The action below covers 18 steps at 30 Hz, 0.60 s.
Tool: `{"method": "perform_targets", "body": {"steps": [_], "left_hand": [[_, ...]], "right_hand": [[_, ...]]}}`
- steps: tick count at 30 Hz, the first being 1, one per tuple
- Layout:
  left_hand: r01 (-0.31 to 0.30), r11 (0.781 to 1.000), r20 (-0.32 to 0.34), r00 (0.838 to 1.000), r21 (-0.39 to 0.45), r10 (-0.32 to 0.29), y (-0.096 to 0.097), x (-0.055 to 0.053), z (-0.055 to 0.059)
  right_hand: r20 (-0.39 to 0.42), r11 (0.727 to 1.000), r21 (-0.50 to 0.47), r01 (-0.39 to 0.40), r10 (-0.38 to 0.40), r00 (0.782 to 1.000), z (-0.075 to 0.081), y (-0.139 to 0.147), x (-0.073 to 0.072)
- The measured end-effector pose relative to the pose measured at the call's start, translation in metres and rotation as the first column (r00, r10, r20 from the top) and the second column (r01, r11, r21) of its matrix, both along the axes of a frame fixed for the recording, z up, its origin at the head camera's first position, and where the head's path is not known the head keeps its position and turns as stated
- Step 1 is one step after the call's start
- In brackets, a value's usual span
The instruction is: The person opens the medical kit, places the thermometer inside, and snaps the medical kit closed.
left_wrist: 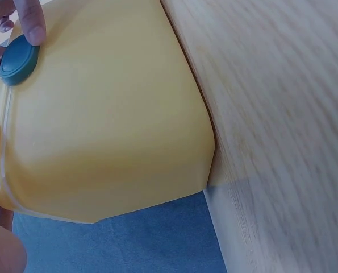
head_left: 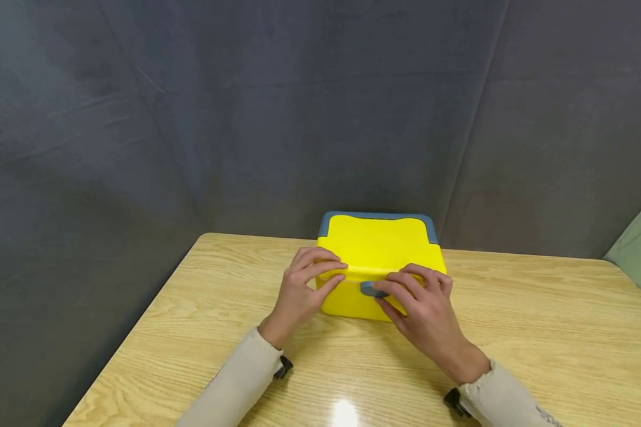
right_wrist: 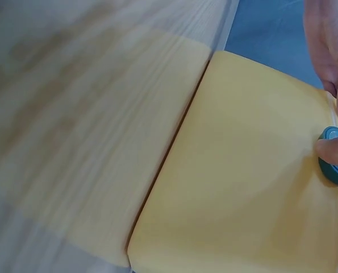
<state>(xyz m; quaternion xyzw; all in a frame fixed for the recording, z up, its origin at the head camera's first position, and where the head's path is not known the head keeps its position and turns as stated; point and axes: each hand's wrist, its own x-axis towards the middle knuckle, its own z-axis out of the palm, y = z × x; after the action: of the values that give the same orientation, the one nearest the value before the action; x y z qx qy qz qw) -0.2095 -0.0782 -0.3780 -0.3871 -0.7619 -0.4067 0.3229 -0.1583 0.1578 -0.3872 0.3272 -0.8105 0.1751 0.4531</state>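
A yellow lidded box point(head_left: 380, 244) with a blue carry handle point(head_left: 376, 215) along its back edge stands on the table. A round blue latch point(head_left: 371, 289) sits at the middle of the front, over the seam between lid and body. My left hand point(head_left: 301, 292) holds the box at its front left corner, fingers over the lid and thumb at the seam. With thumb and index finger, my right hand point(head_left: 428, 309) pinches the latch, its other fingers resting on the lid's front right. The lid is down, so the inside is hidden.
The box stands near the back of the light wooden table point(head_left: 513, 320). Behind and to the left hangs a dark grey cloth point(head_left: 299, 118). Something pale green point(head_left: 638, 249) shows beyond the table's right end.
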Motion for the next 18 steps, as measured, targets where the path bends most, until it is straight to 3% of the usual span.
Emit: {"method": "perform_targets", "body": {"steps": [11,18], "left_hand": [[-0.002,1.0,-0.022,1.0,-0.012,0.002,-0.007,0.001,0.003],[-0.063,0.997,0.016,0.998,0.035,0.062,-0.025,0.003,0.0]], "right_hand": [[-0.031,1.0,0.016,-0.012,0.012,0.999,0.001,0.017,0.003],[-0.077,1.0,-0.014,0.007,-0.008,0.997,0.003,0.041,0.004]]}}
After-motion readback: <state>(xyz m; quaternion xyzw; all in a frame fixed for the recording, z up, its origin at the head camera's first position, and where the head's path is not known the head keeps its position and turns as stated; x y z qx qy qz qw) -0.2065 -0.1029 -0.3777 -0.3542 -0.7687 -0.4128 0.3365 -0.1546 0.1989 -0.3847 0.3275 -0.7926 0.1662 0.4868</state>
